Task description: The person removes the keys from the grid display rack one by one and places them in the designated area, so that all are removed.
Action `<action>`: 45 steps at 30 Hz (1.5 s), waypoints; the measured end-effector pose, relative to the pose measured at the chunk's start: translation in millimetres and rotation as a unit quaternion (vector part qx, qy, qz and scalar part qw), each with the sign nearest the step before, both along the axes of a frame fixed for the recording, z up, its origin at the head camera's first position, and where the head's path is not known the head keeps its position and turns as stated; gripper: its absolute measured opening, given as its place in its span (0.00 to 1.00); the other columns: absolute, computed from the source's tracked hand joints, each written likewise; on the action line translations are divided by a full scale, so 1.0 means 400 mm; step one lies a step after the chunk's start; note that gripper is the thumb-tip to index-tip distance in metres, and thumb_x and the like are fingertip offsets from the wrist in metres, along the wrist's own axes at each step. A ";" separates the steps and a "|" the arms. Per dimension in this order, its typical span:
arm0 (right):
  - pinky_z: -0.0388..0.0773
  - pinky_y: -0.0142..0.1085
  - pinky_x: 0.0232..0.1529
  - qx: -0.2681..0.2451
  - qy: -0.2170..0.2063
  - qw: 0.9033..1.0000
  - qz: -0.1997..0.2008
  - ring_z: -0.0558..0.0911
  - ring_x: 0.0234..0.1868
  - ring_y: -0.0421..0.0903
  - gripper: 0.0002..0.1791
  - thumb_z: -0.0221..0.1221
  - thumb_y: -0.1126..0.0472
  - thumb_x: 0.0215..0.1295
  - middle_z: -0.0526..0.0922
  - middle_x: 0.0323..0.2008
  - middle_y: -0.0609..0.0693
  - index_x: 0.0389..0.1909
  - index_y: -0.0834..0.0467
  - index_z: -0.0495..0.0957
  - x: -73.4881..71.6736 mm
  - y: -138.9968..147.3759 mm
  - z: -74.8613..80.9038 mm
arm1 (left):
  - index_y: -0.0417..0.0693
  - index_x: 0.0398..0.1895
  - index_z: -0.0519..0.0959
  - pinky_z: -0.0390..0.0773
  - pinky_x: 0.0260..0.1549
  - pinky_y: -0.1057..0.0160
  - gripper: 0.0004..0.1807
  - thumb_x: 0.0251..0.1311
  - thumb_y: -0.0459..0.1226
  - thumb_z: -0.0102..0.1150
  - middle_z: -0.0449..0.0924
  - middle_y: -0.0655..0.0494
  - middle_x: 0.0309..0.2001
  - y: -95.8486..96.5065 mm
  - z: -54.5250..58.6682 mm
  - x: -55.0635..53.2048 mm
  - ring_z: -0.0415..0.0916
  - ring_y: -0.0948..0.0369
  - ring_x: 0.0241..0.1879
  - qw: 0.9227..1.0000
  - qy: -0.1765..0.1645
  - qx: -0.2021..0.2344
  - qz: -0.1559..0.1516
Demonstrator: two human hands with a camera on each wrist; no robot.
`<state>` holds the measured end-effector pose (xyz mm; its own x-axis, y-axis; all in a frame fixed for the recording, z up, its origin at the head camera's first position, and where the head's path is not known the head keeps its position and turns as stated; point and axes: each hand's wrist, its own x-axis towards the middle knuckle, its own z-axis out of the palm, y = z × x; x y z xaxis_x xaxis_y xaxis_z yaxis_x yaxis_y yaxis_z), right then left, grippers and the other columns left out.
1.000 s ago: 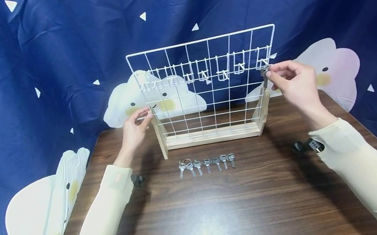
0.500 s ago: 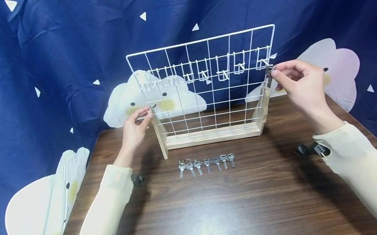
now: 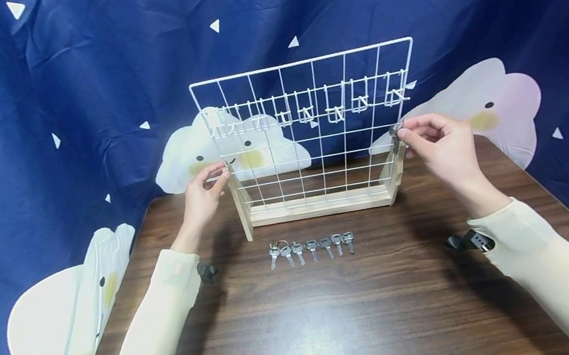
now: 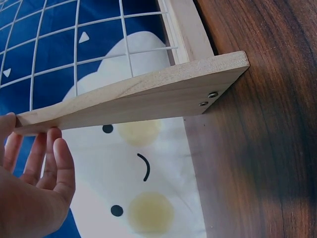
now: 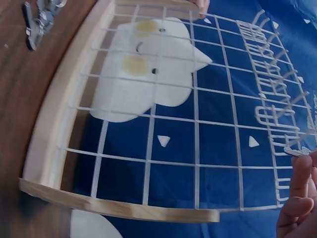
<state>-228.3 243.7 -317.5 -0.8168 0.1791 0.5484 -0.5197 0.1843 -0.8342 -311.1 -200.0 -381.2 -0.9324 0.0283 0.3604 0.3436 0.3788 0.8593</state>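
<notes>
A white wire grid rack with a wooden stand (image 3: pixel 321 204) stands upright on the table, with a row of white wire hooks (image 3: pixel 337 114) across its upper part. My left hand (image 3: pixel 203 194) grips the top of the stand's left side board (image 4: pixel 148 95), thumb on one face and fingers on the other. At the rack's right side, my right hand (image 3: pixel 446 145) pinches a metal key (image 3: pixel 395 136) by its head. The key hangs downward below the rightmost hook and overlaps the right side board in the head view. Its head shows partly at the fingertips in the right wrist view.
Several silver keys (image 3: pixel 311 249) lie in a row on the brown wooden table (image 3: pixel 304 320), in front of the rack. Behind the table hangs a blue curtain (image 3: pixel 99 64) with clouds and white triangles.
My right hand first shifted slightly right with the key, then came down and back left to below the last hook. My left hand has stayed on the side board.
</notes>
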 end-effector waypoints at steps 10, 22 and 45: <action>0.81 0.23 0.22 0.062 -0.058 0.996 -0.004 0.82 0.17 0.33 0.08 0.66 0.68 0.62 0.86 0.23 0.32 0.41 0.65 0.83 0.007 -0.026 -0.072 | 0.46 0.60 0.79 0.85 0.35 0.73 0.22 0.66 0.45 0.63 0.82 0.41 0.57 -0.002 -0.003 -0.001 0.84 0.43 0.49 1.000 0.001 0.000 0.001; 0.78 0.26 0.17 0.093 -0.091 0.991 0.022 0.83 0.18 0.37 0.14 0.66 0.65 0.63 0.88 0.26 0.34 0.48 0.67 0.82 0.012 -0.055 -0.135 | 0.43 0.61 0.78 0.82 0.33 0.78 0.23 0.67 0.42 0.63 0.80 0.38 0.59 0.000 0.005 0.007 0.83 0.41 0.51 1.000 -0.019 0.008 -0.004; 0.86 0.38 0.26 0.113 -0.195 0.971 0.077 0.82 0.19 0.39 0.13 0.65 0.63 0.64 0.88 0.26 0.38 0.46 0.66 0.83 0.007 -0.088 -0.272 | 0.46 0.61 0.79 0.87 0.45 0.47 0.23 0.66 0.45 0.64 0.82 0.41 0.57 -0.003 -0.002 -0.004 0.85 0.44 0.50 1.000 -0.002 -0.001 0.001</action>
